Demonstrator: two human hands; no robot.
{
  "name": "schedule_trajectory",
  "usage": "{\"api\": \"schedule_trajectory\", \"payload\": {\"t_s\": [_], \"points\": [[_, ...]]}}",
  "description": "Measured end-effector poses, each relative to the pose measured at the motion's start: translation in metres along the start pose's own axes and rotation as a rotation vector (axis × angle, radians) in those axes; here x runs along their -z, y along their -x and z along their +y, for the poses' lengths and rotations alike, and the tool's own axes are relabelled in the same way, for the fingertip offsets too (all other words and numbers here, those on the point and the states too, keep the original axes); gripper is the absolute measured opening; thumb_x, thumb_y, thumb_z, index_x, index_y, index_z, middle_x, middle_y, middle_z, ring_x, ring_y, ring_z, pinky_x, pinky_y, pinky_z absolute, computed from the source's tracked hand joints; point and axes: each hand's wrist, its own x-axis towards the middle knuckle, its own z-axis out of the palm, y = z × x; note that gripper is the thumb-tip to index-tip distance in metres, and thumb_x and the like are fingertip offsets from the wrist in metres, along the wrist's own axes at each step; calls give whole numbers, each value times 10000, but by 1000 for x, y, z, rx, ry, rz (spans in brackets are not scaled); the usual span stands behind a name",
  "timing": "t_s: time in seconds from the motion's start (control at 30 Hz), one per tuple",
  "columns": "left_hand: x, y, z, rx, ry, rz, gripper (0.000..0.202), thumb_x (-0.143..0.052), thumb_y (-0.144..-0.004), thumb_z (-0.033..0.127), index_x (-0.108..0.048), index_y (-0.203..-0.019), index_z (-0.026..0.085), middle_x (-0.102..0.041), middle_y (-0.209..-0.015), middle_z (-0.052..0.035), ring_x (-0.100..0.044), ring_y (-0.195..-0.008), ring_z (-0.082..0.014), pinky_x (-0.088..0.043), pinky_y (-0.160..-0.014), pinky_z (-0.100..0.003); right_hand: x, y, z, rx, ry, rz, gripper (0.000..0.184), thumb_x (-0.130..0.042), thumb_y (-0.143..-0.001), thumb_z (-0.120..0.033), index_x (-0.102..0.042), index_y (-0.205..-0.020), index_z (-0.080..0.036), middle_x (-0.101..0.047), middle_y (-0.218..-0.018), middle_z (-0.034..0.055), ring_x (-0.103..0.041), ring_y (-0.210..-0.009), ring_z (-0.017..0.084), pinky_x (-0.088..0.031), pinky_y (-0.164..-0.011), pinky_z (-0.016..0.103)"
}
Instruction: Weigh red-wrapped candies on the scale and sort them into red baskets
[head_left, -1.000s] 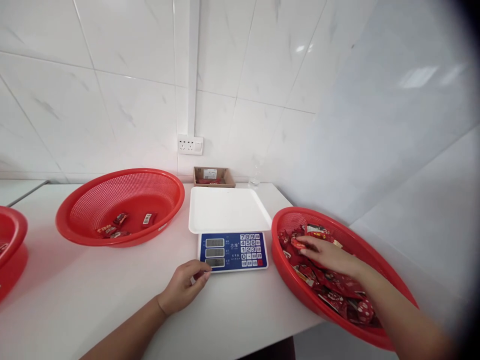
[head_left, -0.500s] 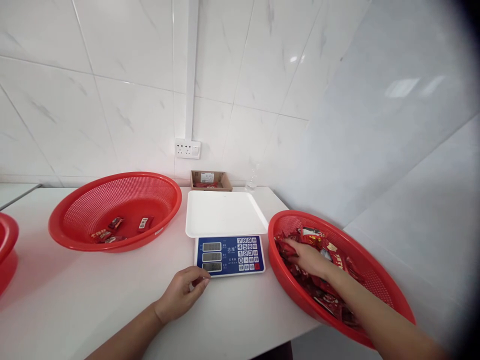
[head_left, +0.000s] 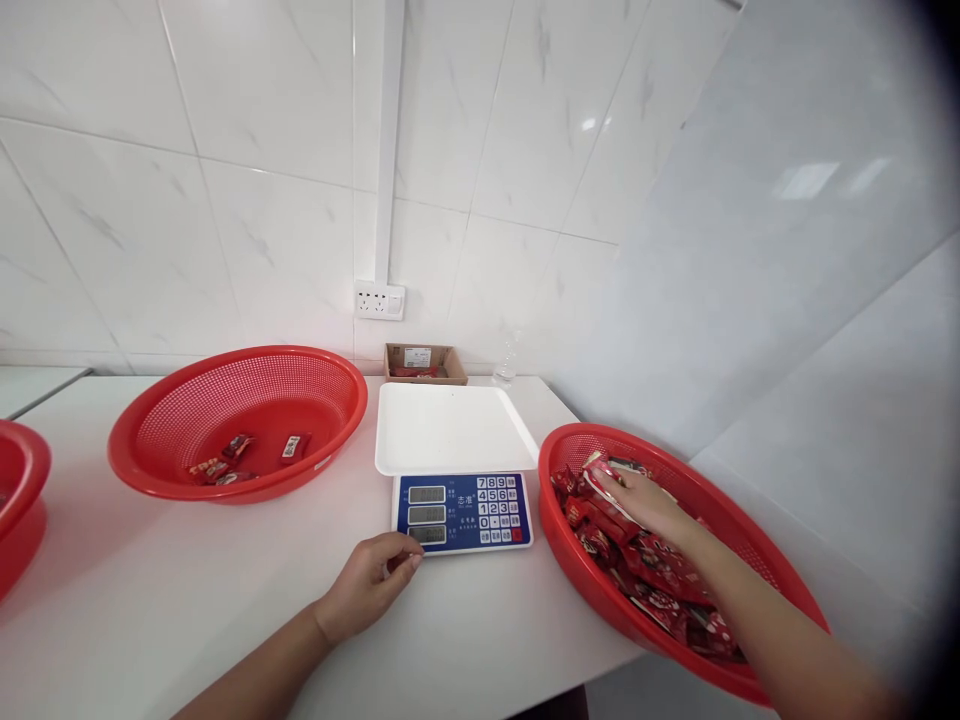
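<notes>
My left hand (head_left: 373,588) rests on the table at the front left corner of a digital scale (head_left: 463,512). Its fingers are loosely bent, with a small gap to the thumb and nothing visible between them; the fingertips touch the scale's edge. The scale's white pan (head_left: 454,430) is bare. On the right, my right hand (head_left: 646,503) reaches into a red perforated basket (head_left: 559,570) full of small red snack packets (head_left: 660,570). The fingers are closed on a red snack packet (head_left: 606,488) above the pile; whether more than one is held I cannot tell.
Another red basket (head_left: 161,425) holds several small packets on the left. Part of a further red basket (head_left: 22,520) shows at the left edge. A cardboard box (head_left: 450,368) and a clear plastic bottle (head_left: 505,370) stand by the tiled wall, below a socket (head_left: 380,300).
My right hand has lifted slightly and moved right within the basket, now with a red snack packet showing in its fingers. My left hand stays at the scale's corner.
</notes>
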Motion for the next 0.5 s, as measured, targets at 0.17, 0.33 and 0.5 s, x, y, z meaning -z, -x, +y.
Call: {"api": "schedule_trajectory", "payload": {"t_s": [0.17, 0.33, 0.5], "points": [[1, 1, 4, 15, -3, -5, 249, -437, -855, 352, -618, -830, 183, -611, -733, -22, -533, -665, -132, -420, -594, -213, -1, -3, 2, -63, -33, 10, 476, -349, -846, -482, -655, -1049, -178, -633, -1144, 82, -478, -1180, 293, -386, -951, 371], [1, 1, 4, 32, -1, -14, 251, -435, -856, 354, -620, -841, 186, -616, -750, -24, -536, -681, -136, -420, -606, -218, 0, 2, -3, -113, -88, 29, 502, -395, -834, -473, -582, -1182, -163, -502, -1310, 86, -410, -1240, 283, -325, -1014, 394], [0, 1, 1, 38, 8, -17, 241, -436, -855, 343, -620, -848, 187, -614, -753, -22, -534, -682, -135, -416, -603, -218, 1, 5, -6, -92, -190, 27, 417, -439, -807, -481, -637, -1060, -215, -604, -1196, 44, -519, -1141, 267, -408, -950, 357]]}}
